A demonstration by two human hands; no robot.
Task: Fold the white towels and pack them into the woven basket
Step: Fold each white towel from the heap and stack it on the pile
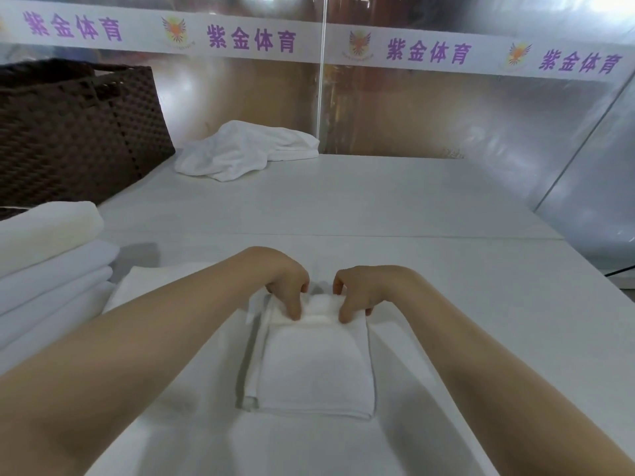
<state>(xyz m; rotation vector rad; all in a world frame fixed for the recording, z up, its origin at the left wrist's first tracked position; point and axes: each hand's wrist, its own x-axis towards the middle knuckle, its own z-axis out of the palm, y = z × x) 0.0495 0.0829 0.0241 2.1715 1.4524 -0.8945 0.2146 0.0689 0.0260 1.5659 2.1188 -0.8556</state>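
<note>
- A white towel point(314, 365), folded to a thick rectangle, lies on the white table point(412, 207) directly before the person.
- The left hand point(287, 286) and right hand point(357, 292) curl over the towel's far edge, fingers bent and thumbs pinching the top layer.
- Judged step: a last fold or squaring up; next, lifting the bundle without it loosening.
- The woven basket point(79, 132) stands well beyond and left of the towel.
- A crumpled, unfolded towel point(240, 151) lies far beyond it, right of the basket.
- Stacked folded linens point(48, 255) sit left of the towel, partly along the way to the basket.

Bare table point(429, 207) beyond; basket point(79, 132) far-left.
</note>
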